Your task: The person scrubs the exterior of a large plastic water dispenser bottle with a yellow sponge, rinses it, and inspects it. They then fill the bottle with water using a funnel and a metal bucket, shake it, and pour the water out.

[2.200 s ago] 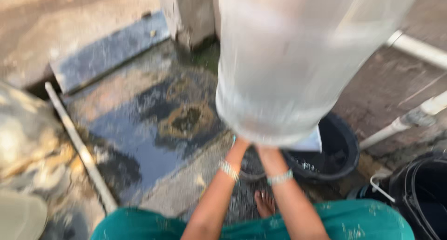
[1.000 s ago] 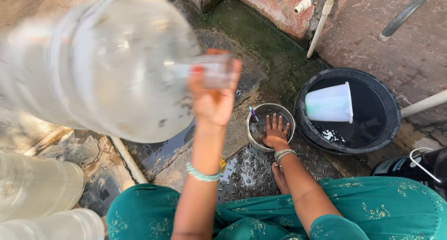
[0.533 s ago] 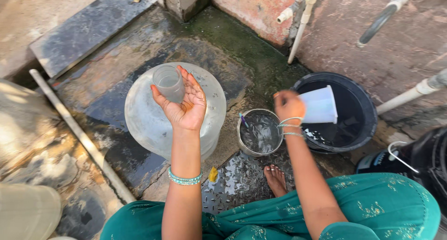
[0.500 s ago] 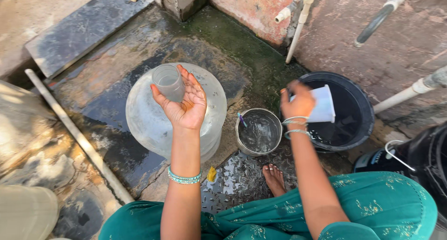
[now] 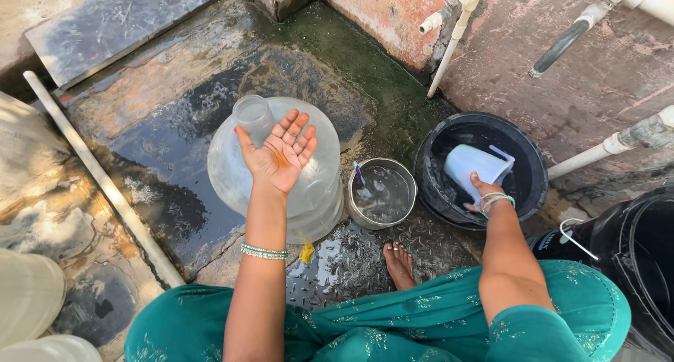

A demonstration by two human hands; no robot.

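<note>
While our left hand lies open, palm up, over the clear water jug, our right hand grips a white mug. That mug sits inside the black tub, right of the jug, with a steel bowl between them.

Bright daylight, soft shadows, wet-floor glare, sharp focus

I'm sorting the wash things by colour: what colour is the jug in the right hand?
The jug is pale lavender-white; the head view shows it inside the black tub.
</note>
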